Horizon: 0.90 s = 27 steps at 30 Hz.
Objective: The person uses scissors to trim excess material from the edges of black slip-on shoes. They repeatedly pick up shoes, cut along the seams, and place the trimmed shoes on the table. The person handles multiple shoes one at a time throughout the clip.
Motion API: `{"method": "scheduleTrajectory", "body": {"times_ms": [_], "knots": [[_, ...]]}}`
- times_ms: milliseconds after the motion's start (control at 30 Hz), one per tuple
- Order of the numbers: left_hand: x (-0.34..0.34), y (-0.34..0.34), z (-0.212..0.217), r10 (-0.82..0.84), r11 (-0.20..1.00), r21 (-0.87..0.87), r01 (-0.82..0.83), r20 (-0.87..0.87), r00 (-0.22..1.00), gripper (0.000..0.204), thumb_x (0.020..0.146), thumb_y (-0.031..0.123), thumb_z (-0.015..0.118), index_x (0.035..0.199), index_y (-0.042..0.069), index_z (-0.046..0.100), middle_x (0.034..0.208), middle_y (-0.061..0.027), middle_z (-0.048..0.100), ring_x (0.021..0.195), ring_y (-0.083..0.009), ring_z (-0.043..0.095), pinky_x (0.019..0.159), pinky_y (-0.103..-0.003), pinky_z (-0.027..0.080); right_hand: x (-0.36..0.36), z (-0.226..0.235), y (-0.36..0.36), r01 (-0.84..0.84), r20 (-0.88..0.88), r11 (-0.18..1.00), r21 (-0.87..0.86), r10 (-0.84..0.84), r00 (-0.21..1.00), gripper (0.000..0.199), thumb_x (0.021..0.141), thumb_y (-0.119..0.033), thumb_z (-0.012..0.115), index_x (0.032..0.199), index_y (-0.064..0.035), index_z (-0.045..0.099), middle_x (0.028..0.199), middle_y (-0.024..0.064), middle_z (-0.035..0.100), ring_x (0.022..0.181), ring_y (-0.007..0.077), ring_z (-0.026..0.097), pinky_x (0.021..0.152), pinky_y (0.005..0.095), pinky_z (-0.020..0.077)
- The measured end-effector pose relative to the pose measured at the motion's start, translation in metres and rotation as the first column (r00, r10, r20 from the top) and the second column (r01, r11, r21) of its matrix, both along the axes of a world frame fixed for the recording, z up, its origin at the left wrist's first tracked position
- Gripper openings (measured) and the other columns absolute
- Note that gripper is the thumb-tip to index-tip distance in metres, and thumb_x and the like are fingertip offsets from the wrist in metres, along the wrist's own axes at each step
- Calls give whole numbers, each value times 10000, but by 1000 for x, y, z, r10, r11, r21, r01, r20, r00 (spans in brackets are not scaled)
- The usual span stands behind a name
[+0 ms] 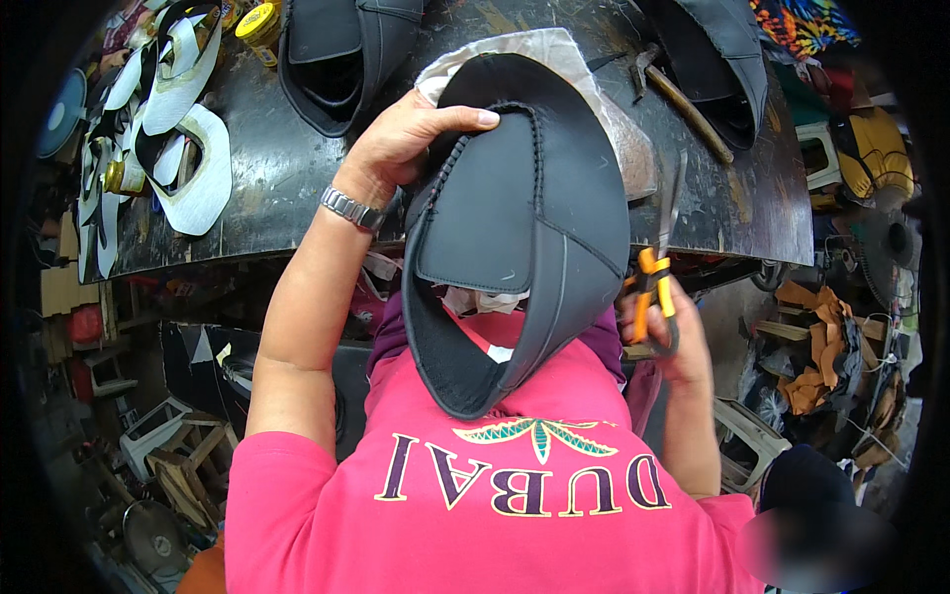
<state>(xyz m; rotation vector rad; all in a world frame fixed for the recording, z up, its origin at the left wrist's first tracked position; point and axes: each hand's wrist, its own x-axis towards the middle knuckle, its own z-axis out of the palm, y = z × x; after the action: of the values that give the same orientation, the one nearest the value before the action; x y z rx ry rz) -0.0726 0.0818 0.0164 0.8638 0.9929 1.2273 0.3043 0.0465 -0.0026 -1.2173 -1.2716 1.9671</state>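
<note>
A large black shoe upper [584,228], with gathered stitching around its tongue piece, is held upright before my chest. My left hand [394,139] grips its upper left edge, the thumb lying across the front. To the right of the upper, my right hand [683,342] holds scissors [647,297] by handles wrapped in orange and yellow tape. The blades point up toward the table and stand apart from the upper. A pale, crumpled cloth-like sheet [549,49] shows behind the upper, partly hidden by it.
Two more black uppers [322,35] [708,49] lie on the dark worktable [267,183]. A hammer [688,109] rests by the right one. White cut pieces [203,188] and a yellow-lidded jar [258,28] are at left. Leather scraps [826,337] lie at right; a dark-capped person is lower right.
</note>
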Motion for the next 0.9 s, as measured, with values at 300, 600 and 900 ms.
{"method": "scheduleTrajectory", "body": {"times_ms": [300,600,900], "knots": [[8,-2,6,-18,1000,12,19,-26,999,482,791,34,751,1242,27,579,1070,-82,690,909,-156,682,819,-303,571,-46,4,-16,-119,-166,991,54,126,978,842,766,-580,757,1308,-15,448,920,48,578,786,121,553,729,249,447],[1,0,2,-23,999,31,28,-140,990,491,774,91,780,1225,16,603,1027,-87,699,879,-154,677,797,-292,567,-36,2,-13,-78,-167,996,-34,71,983,456,791,-295,818,1029,-42,523,762,32,560,592,82,543,511,205,447],[1,3,4,-139,987,35,154,-264,954,555,742,57,788,1260,23,592,1074,-83,691,920,-145,661,838,-280,549,-41,3,-3,-125,-148,992,-11,122,981,474,796,-326,803,1043,-36,522,762,41,555,613,85,526,519,207,429]]}}
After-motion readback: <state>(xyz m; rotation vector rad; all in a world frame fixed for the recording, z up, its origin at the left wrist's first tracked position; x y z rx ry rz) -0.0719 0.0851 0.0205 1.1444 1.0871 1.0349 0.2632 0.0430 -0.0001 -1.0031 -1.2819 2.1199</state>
